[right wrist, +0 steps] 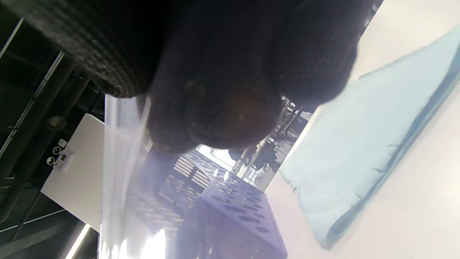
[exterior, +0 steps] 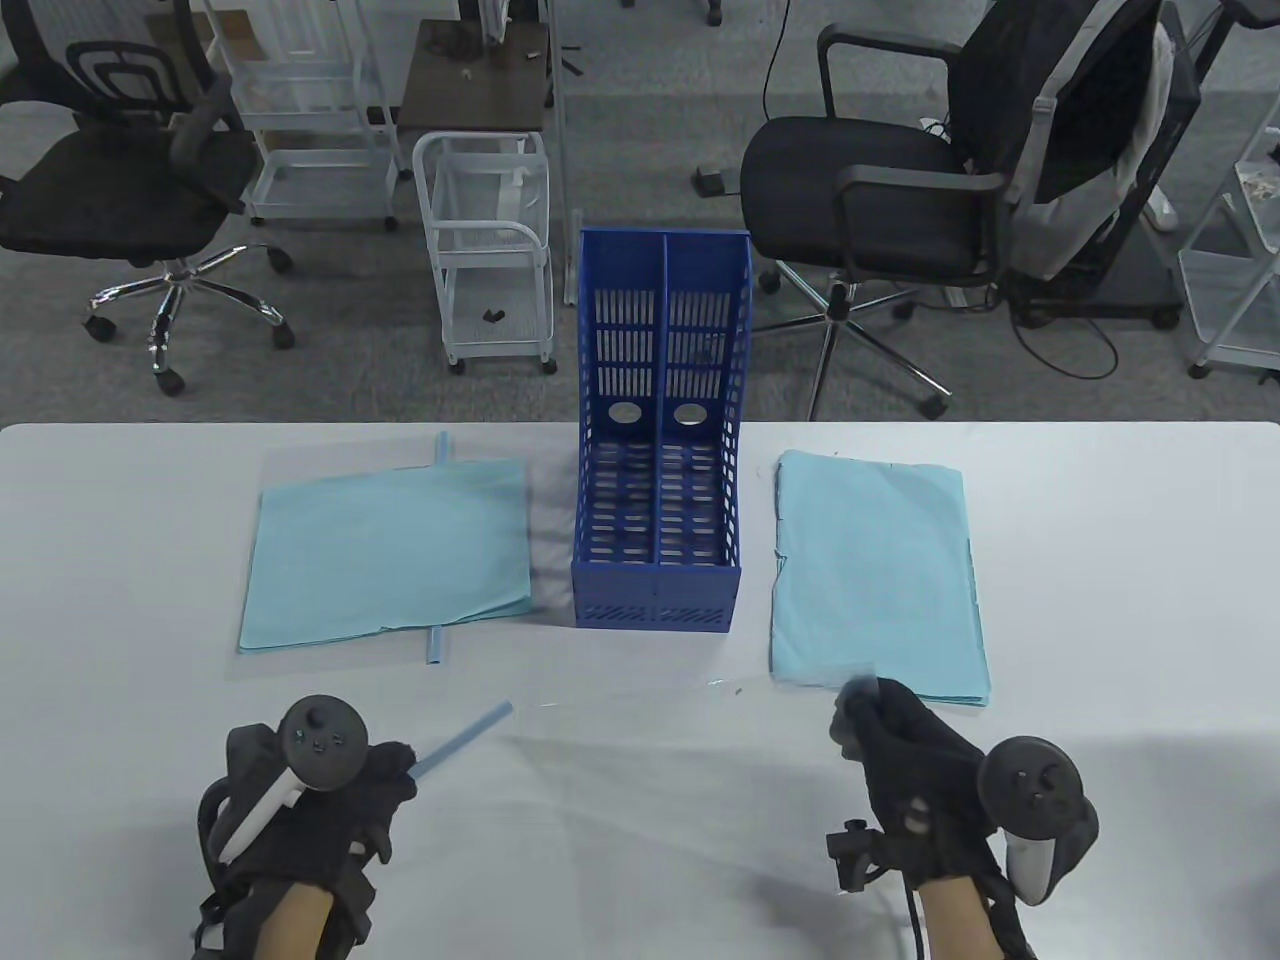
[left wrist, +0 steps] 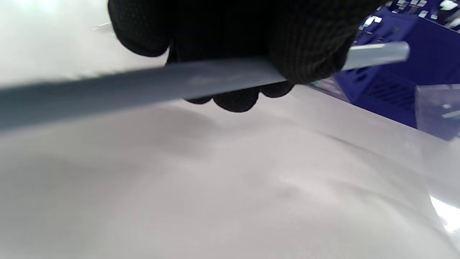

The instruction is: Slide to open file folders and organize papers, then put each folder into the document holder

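My left hand (exterior: 392,775) grips a light blue slide bar (exterior: 465,740) near the table's front left; in the left wrist view the fingers (left wrist: 309,46) curl round the slide bar (left wrist: 143,86). My right hand (exterior: 858,705) pinches the corner of a clear folder cover (exterior: 680,720) that lies across the front middle. In the right wrist view the clear folder cover (right wrist: 122,172) hangs from the fingers (right wrist: 215,90). A loose stack of light blue papers (exterior: 875,575) lies right of the blue document holder (exterior: 657,520). On the left lies a second folder (exterior: 390,540) holding blue papers, with its slide bar (exterior: 437,645) still on it.
The document holder has two slots, both without folders, and stands at the table's middle. Office chairs (exterior: 900,190) and white wire carts (exterior: 490,250) stand on the floor beyond the far edge. The white table (exterior: 1120,600) shows bare at the far right.
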`<state>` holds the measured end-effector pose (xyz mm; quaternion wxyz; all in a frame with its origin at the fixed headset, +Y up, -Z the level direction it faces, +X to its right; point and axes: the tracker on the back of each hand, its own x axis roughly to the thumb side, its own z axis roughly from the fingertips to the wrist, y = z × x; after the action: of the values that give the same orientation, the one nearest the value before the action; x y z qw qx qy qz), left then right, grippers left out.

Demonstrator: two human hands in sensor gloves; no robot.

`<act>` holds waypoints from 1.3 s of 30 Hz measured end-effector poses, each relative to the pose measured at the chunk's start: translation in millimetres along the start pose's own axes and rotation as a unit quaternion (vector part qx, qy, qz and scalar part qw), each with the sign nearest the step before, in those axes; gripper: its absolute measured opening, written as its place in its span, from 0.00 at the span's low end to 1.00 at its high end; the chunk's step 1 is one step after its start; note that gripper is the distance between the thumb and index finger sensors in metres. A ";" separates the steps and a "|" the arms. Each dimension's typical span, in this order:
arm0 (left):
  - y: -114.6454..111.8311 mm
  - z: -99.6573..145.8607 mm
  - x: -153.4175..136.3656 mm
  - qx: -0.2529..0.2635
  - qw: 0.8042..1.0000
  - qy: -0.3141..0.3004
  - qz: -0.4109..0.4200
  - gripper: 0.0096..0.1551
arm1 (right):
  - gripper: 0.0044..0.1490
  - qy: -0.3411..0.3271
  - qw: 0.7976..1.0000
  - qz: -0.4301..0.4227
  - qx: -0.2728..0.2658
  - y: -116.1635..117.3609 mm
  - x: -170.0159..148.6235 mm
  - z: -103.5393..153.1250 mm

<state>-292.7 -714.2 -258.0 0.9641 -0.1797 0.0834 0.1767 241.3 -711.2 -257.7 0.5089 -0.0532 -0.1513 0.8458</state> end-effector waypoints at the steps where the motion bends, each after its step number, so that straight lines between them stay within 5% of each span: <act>1: -0.2 -2.9 -6.6 -0.006 1.000 0.009 0.025 0.25 | 0.25 0.001 1.000 0.009 -0.004 0.9 -0.6 0.0; 4: -7.9 -12.1 -19.1 -0.030 0.994 0.046 0.094 0.26 | 0.25 -0.002 1.000 0.020 0.015 8.0 -0.9 0.4; 11: -26.7 -32.6 -25.5 -0.062 0.991 0.104 0.064 0.28 | 0.25 -0.005 0.999 0.032 0.034 17.6 -0.3 0.9; 39: -31.7 -33.6 -21.9 -0.023 0.986 0.164 0.027 0.28 | 0.26 -0.006 0.998 0.039 0.053 24.2 0.2 0.6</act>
<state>-304.5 -761.3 -274.0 0.9279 -0.2259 0.2413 0.1722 220.7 -721.7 -264.7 0.4765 -0.0272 -0.1072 0.8722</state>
